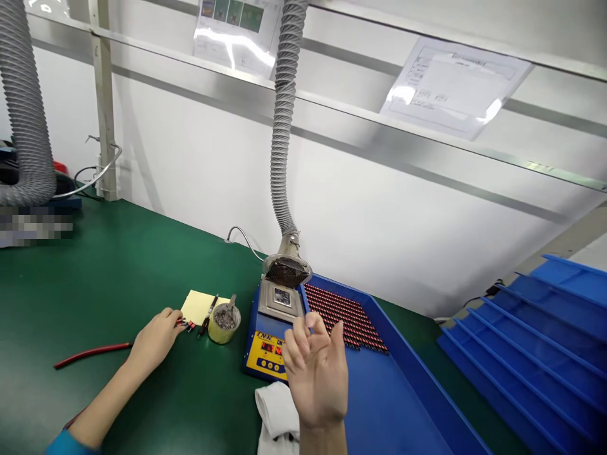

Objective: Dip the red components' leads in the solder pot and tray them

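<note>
My left hand (156,338) is closed around a bundle of red and black wires (190,326), whose short ends poke out past the fingertips. A red length of the bundle (92,355) trails out on the other side of the hand over the green table. Palm turned up, my right hand (317,373) hovers in front of a blue and yellow solder pot (266,354), fingers loosely curled and thumb apart, with nothing visible in it. The pot has a square metal top with a shiny bath (282,297) and a lit red display, partly hidden by this hand.
Beside the pot stand a yellow tin (220,332) of grey scraps, a pen (208,315) and a yellow pad (195,306). An extraction hose (283,126) hangs above. A blue tray (393,404) holds rows of red-black pieces (344,316). White cloth (277,411) lies in front; blue trays (531,354) stack right.
</note>
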`<control>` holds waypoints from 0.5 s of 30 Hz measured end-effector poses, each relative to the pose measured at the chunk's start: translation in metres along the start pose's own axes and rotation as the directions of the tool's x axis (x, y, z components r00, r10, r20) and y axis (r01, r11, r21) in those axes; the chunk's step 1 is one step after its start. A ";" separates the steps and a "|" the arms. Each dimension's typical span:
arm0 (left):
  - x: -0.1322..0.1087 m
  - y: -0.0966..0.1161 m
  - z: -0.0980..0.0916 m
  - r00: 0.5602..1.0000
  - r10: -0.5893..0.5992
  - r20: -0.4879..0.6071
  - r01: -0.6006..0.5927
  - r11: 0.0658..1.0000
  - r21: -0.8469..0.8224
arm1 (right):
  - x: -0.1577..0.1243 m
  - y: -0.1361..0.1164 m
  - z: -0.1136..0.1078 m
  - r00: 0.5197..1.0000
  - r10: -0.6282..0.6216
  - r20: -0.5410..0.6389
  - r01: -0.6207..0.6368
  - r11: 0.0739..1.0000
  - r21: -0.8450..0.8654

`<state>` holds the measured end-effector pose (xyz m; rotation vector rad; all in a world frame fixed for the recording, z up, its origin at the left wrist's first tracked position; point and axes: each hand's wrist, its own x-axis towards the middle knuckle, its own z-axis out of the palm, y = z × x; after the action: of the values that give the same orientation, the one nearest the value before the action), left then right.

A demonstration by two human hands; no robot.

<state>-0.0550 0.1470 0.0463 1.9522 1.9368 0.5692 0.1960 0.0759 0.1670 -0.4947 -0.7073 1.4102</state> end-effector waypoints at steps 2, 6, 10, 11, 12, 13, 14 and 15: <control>-0.010 0.035 -0.020 0.994 0.109 -0.016 -0.110 0.988 -0.110 | 0.005 0.001 -0.007 0.999 -0.048 0.022 0.052 0.970 -0.237; -0.034 0.122 -0.053 0.892 0.440 -0.105 -0.437 0.778 -0.451 | 0.004 0.000 -0.025 0.991 -0.119 0.059 0.132 0.838 -0.529; -0.052 0.173 -0.054 0.805 0.569 -0.169 -0.508 0.513 -0.692 | 0.000 -0.004 -0.034 0.997 -0.081 0.011 0.076 0.877 -0.474; -0.054 0.178 -0.050 0.795 0.579 -0.179 -0.520 0.499 -0.693 | -0.001 -0.006 -0.034 0.998 -0.061 -0.007 0.053 0.903 -0.426; -0.054 0.179 -0.046 0.782 0.592 -0.192 -0.541 0.493 -0.682 | 0.000 -0.007 -0.033 0.999 -0.037 -0.017 0.028 0.924 -0.380; -0.054 0.180 -0.043 0.768 0.606 -0.207 -0.565 0.489 -0.665 | 0.000 -0.008 -0.032 1.000 -0.013 -0.025 0.004 0.940 -0.340; -0.053 0.179 -0.040 0.754 0.620 -0.216 -0.586 0.487 -0.648 | 0.000 -0.008 -0.031 0.999 0.009 -0.032 -0.018 0.953 -0.303; -0.051 0.177 -0.039 0.746 0.630 -0.216 -0.597 0.489 -0.636 | 0.001 -0.009 -0.029 0.999 0.033 -0.035 -0.041 0.961 -0.272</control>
<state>0.0792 0.0904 0.1662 2.0313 0.6971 1.2008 0.2228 0.0786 0.1529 -0.7466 -0.8776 1.3435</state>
